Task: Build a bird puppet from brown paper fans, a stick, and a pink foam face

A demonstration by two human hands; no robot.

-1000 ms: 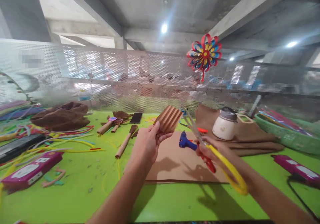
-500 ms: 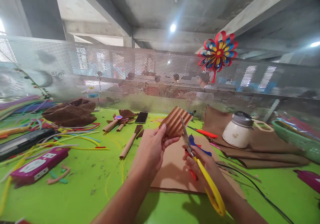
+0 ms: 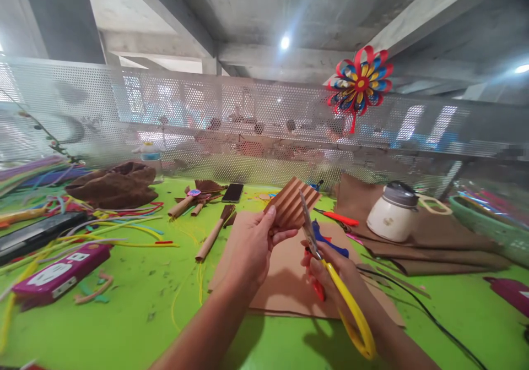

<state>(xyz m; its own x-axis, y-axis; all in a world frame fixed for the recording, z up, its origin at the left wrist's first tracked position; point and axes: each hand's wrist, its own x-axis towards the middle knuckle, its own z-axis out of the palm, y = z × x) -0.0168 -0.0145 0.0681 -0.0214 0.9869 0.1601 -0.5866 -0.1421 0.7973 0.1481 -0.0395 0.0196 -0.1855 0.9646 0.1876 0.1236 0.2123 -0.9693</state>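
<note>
Left hand [image 3: 250, 246]: pleated paper [image 3: 289, 207] is being pinched, near edge partly hidden.
Right hand [image 3: 345, 273]: scissors [image 3: 334, 276] are being gripped.
Blue tool [image 3: 336, 247]: being partly covered.

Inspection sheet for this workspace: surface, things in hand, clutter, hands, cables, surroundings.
Surface: green table, specked; brown card beneath the hands.
Things in hand: pleated paper, scissors; blades overlap the pleated paper in view, contact unclear.
Clutter: strips left; phone beyond; jar, brown sheets right.
Hands: left hand pinches pleated paper; right hand grips scissors.
Cables: black cable, right.
Surroundings: perforated screen, paper flower.
</note>
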